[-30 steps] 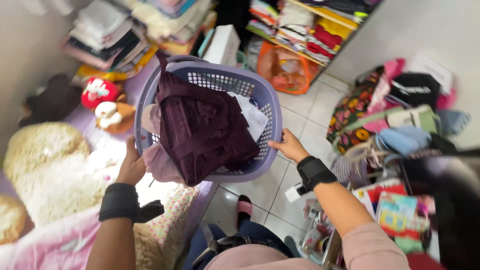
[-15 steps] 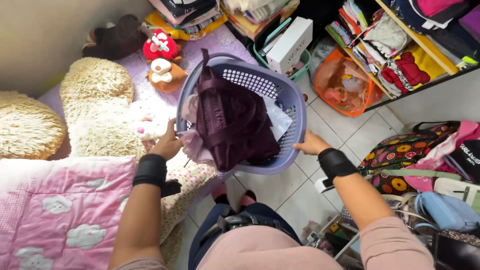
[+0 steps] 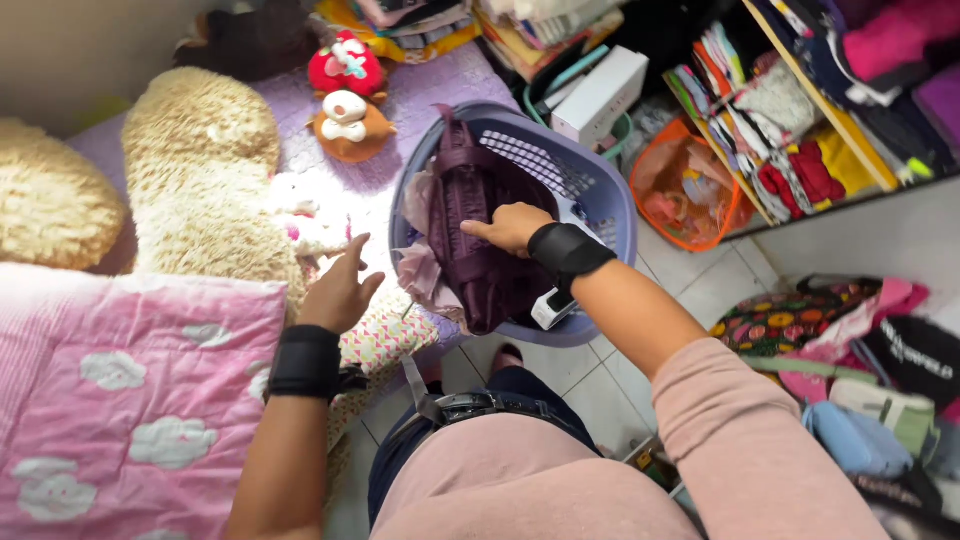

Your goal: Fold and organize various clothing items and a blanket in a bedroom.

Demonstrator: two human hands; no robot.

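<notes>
Right hand (image 3: 512,226) rests flat on the maroon garment (image 3: 480,250) heaped in the laundry basket (image 3: 600,190), left hand (image 3: 338,290) open and empty beside it; an unsteadied basket could tip

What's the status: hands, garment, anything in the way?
Right hand on dark purple garment in laundry basket. Left hand open, off the basket, above bed edge. Nothing blocking.

- Dark purple garment (image 3: 480,240), under the right hand's fingers (image 3: 492,228): matt, ribbed cloth.
- Laundry basket (image 3: 590,185) around it: smooth perforated plastic.
- Cream rug (image 3: 200,170) beyond the left hand (image 3: 338,292): shaggy pile.
</notes>
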